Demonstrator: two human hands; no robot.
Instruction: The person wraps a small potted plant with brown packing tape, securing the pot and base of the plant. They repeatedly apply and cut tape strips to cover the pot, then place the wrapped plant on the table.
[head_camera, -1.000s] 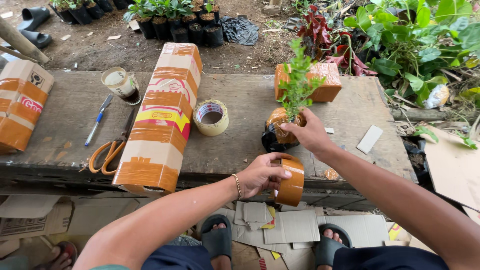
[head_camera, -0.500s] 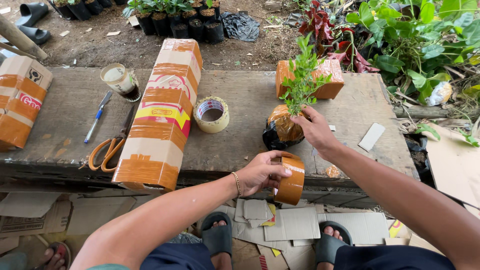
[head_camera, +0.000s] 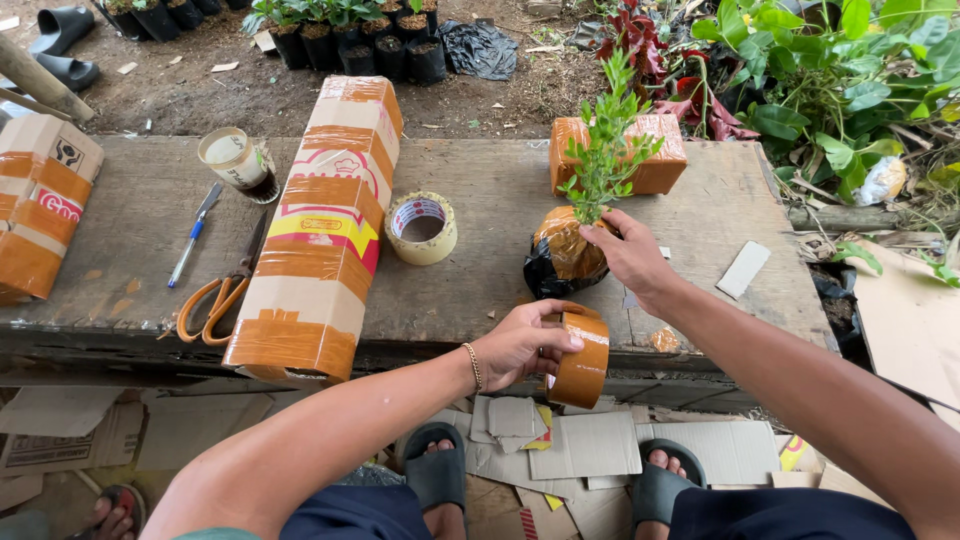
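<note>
A long taped cardboard box (head_camera: 318, 225) lies on the wooden bench (head_camera: 480, 200) beside orange-handled scissors (head_camera: 215, 295), a blue pen (head_camera: 193, 235) and a pale tape roll (head_camera: 421, 228).

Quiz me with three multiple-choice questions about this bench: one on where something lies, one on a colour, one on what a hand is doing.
1. Where do the scissors lie?
A. left of the long taped box
B. on the ground
C. beside the plant

2. What colour is the tape roll in the left hand?
A. blue
B. brown
C. white

3. What is the right hand doing?
A. resting flat
B. holding the pen
C. touching the wrapped plant

Answers: 1 A, their orange handles are at the box's left side. 2 B, the roll is brown. 3 C, fingers rest on the wrapping.
</note>
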